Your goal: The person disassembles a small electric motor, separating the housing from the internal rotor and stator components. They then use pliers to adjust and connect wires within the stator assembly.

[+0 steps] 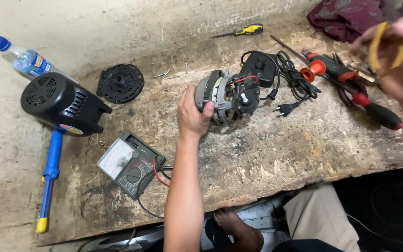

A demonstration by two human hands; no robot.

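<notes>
Grey metal fan motor [222, 95] sat mid-board on the worn wooden board [276, 149], gripped by the left hand [193, 116]. The right hand [395, 51], at the far right corner, pinched a yellow strip [375, 46].

Light falls evenly and fairly bright from above onto my bench [267, 154], soft rather than harsh, with only short dark shadows tucked under the motor [227, 95] and the black cover [61, 102]. A faint sheen sits on that cover. My right hand [397, 51] is smeared with motion blur; my left hand [193, 114] stays sharp. Below the bench edge everything drops into gloom. Straight lines bow near the corners
</notes>
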